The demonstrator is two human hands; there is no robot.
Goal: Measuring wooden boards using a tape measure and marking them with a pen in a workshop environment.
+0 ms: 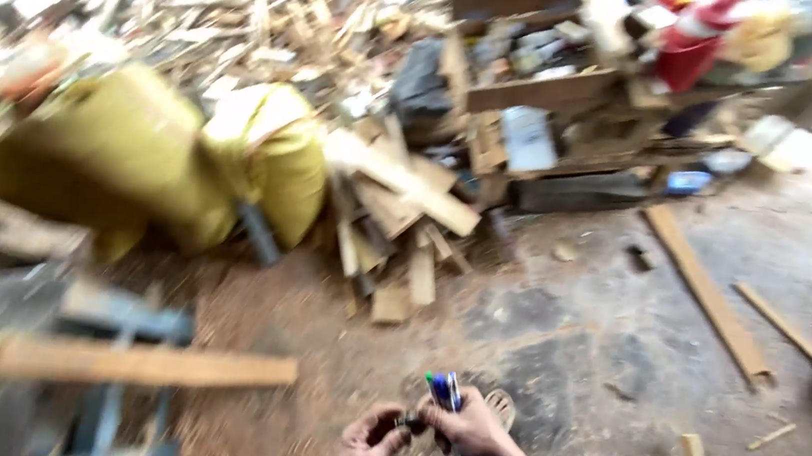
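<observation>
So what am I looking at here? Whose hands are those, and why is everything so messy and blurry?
This picture comes from a camera worn on a person's head, looking down, so you see what that person sees. The picture is blurry, which smears the edges.

The two hands at the bottom are the person's own. The right hand holds a blue pen or marker, maybe more than one. The left hand pinches a small dark piece next to it, perhaps a cap; it is too blurred to be sure.

Below them is a dusty concrete floor. On it lie a long wooden plank, a heap of wood offcuts and two stuffed yellow sacks. Farther back stands a cluttered wooden shelf and more scrap wood.
</observation>
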